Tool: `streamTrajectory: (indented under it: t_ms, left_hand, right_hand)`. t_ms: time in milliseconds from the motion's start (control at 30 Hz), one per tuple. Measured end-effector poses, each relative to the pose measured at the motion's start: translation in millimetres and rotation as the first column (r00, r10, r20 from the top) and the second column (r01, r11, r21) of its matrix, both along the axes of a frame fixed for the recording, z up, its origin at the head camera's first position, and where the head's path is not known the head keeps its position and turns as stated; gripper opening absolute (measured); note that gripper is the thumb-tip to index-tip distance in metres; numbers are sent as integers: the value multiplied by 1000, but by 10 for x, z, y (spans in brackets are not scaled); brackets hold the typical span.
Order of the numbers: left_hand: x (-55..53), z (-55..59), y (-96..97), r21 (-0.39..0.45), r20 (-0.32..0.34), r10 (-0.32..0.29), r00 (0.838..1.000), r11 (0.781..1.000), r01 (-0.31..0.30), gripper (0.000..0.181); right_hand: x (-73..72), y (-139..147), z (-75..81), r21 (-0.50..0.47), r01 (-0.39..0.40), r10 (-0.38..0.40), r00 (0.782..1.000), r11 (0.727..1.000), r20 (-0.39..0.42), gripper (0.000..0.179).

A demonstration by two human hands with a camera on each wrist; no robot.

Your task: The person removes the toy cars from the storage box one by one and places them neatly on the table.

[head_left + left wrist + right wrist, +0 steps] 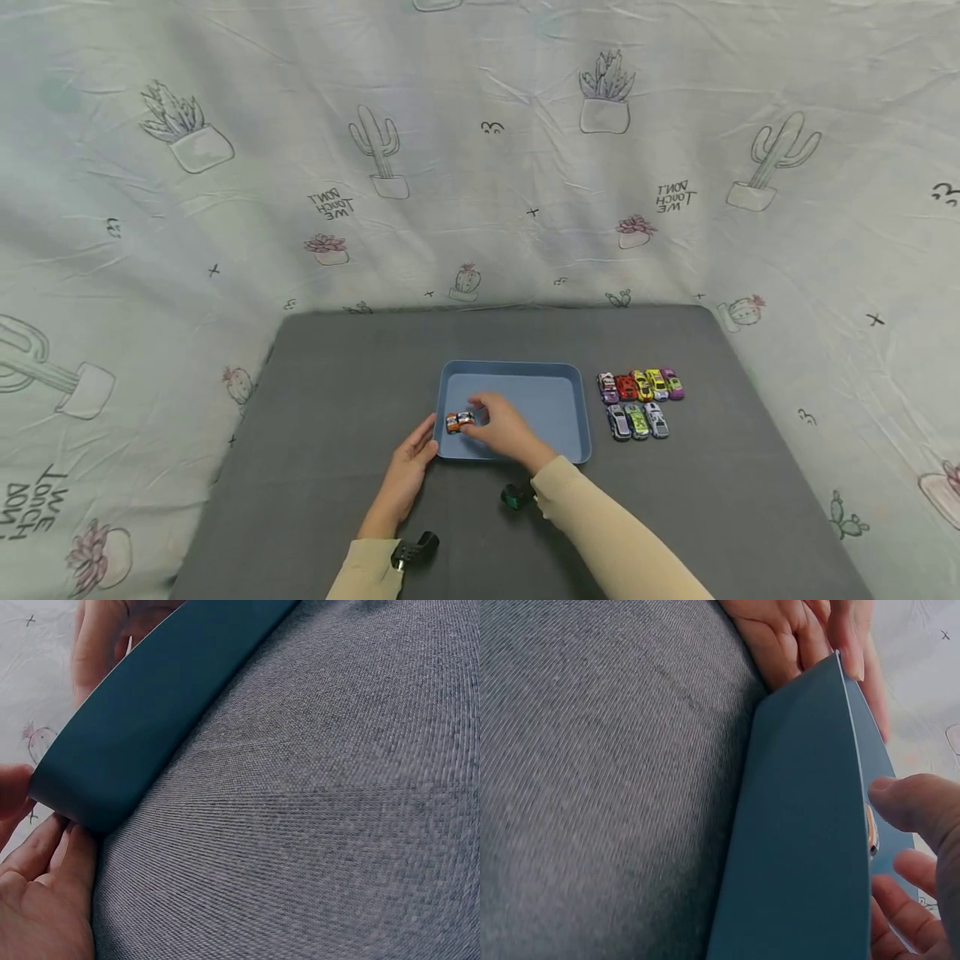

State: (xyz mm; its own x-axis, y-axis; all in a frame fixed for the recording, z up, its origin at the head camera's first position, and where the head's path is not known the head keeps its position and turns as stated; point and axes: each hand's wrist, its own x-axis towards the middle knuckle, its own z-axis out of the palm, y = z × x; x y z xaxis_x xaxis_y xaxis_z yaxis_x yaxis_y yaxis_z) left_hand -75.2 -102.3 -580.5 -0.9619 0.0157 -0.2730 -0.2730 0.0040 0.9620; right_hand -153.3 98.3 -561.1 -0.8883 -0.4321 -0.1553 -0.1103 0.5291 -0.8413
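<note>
A blue rectangular tray (540, 408) lies on the grey cloth in the head view. My left hand (405, 475) holds its near left corner, thumb and fingers around the corner; in the left wrist view its fingers (71, 855) touch the outer wall. My right hand (506, 429) reaches over the near rim into the tray. Its thumb and fingers stand apart around one end of an orange-and-white toy car (454, 423), which rests near the tray's left side. In the right wrist view the rim hides most of that car (872, 830), and the thumb (904, 799) looks clear of it.
Right of the tray, several colourful toy cars stand side by side in two rows, among them a red car (626, 387) and a green car (636, 421). Grey cloth (360, 375) covers the table. A patterned curtain (465, 167) hangs behind and at the sides.
</note>
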Motion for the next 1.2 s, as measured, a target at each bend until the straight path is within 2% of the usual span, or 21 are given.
streamTrajectory:
  t_ms: [333,533,867,1200]
  left_hand:
    - [-3,-14,24,4,0,3,1000,1000,-3,48]
    - [-3,-16,35,20,5,2,1000,1000,-2,48]
    - [9,-22,33,-8,13,13,1000,1000,-13,47]
    - [6,5,28,-25,10,23,1000,999,-23,47]
  right_hand:
    - [13,-94,-5,31,-17,18,999,999,-38,48]
    - [22,-155,-77,67,14,-9,996,998,-83,42]
    - [53,-210,-133,109,56,-44,993,992,-111,32]
    - [64,-255,-136,213,55,-15,982,976,-187,32]
